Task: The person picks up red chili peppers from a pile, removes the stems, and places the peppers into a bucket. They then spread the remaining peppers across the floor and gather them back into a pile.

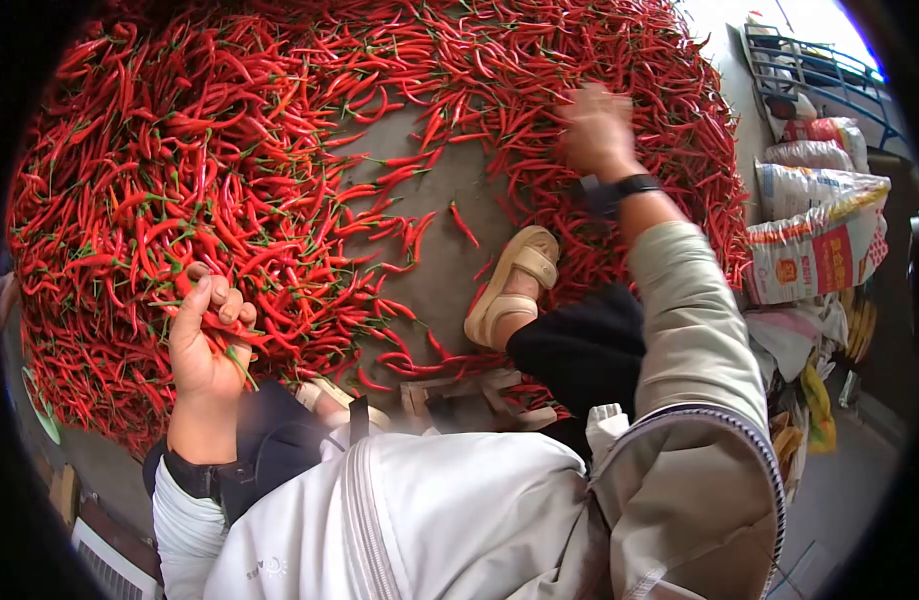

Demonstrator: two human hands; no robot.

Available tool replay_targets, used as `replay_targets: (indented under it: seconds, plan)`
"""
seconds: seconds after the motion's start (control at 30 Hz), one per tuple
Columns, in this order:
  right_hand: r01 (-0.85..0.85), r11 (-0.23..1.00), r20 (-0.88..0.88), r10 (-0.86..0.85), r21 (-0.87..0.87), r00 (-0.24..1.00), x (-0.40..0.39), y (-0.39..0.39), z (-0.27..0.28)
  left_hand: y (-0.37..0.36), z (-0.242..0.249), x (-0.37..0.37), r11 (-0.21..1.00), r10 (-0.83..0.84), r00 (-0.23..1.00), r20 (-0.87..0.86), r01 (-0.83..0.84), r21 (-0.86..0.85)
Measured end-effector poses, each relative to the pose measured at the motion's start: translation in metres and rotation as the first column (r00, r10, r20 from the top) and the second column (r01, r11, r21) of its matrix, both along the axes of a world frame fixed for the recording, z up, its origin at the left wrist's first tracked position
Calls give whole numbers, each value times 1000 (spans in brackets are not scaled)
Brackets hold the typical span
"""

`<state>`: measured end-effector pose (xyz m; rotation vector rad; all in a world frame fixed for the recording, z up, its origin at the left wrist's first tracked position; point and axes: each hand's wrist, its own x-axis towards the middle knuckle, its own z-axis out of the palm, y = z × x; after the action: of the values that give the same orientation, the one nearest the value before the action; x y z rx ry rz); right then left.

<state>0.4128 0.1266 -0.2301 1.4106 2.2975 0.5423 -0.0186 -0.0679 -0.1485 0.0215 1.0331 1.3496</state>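
Observation:
Red chili peppers with green stems lie heaped in a large pile [210,130] on the left, and a second spread of chili peppers [670,110] covers the floor on the right. My left hand [208,345], palm up at the near edge of the left pile, has its fingers curled round a few red chili peppers [230,325]; one green stem hangs below them. Stretched out over the right-hand spread is my right hand [598,130], smeared by motion. Its fingers do not show clearly, nor whether anything is in them.
Between the heaps, grey floor [390,135] shows, with a single chili pepper [464,224] on it. My sandalled foot [520,285] rests beside the right spread. Printed sacks [815,255] and a blue metal frame [825,70] stand along the right.

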Motion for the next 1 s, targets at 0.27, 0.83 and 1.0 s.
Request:
replay_targets:
  seconds: [0.27, 0.83, 1.0]
  plan:
    - [-379, 644, -380, 146, -664, 913, -156, -123, -97, 2, -5, -5, 999, -17, 999, -46, 18, 33]
    - [460, 533, 428, -191, -710, 883, -2, -65, -56, -2, -2, -13, 997, -26, 1000, 11, 25, 75]
    - [262, 737, 424, 36, -623, 905, 51, -60, -12, -3, 0, -13, 998, -24, 1000, 10, 23, 58]
